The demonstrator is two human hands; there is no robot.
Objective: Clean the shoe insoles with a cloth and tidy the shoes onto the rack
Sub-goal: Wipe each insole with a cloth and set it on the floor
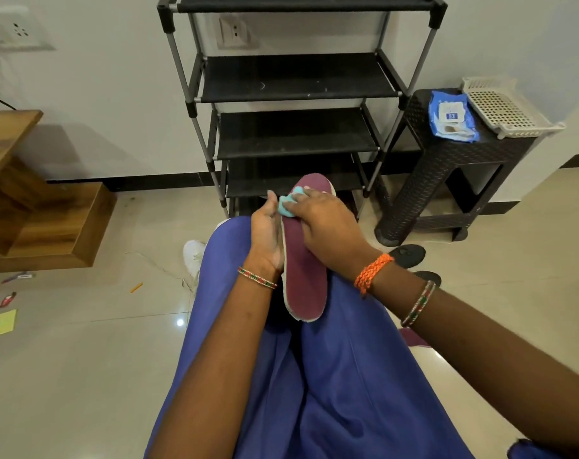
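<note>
Wiping away: right hand [321, 223] bunching the teal cloth [286, 207] against the maroon insole [303, 266], rubbing near its toe. Left hand [266, 233] cupping the edge, bracing it over the lap. Rack [298, 77] waiting empty just ahead.

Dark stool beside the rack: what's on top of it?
On the stool: a blue wipes packet and a white perforated tray. The tray's inside looks empty.

Glossy beige tile floor [83, 376] (light glare), white wall [109, 94]
</note>
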